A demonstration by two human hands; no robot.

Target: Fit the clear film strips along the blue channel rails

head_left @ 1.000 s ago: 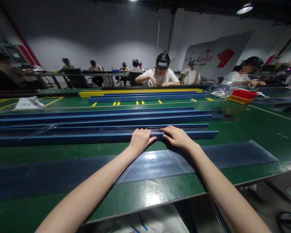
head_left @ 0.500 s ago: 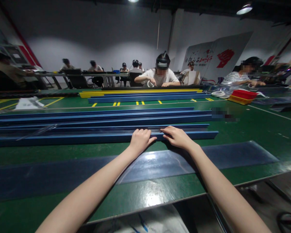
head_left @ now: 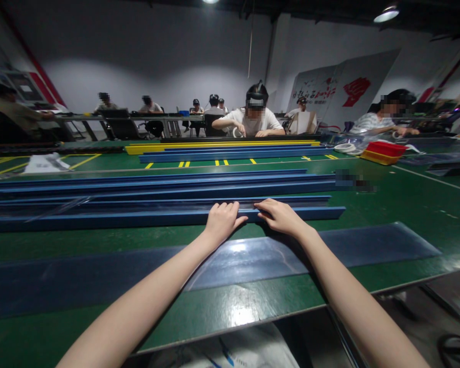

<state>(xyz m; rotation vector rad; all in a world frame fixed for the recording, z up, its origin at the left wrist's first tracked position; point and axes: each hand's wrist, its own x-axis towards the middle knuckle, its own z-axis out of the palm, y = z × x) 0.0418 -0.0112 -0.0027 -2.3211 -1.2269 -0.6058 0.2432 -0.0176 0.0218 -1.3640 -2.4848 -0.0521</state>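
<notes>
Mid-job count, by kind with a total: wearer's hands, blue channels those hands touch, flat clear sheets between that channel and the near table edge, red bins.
Left hand and right hand: 2
Blue channel touched: 1
Clear sheet: 1
Red bin: 1
Total: 5

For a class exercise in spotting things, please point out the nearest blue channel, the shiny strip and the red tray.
Nearest blue channel [head_left: 164, 219]: head view, on its front wall.
Shiny strip [head_left: 249, 263]: head view, on its upper face.
Red tray [head_left: 385, 149]: head view, on its side wall.
</notes>
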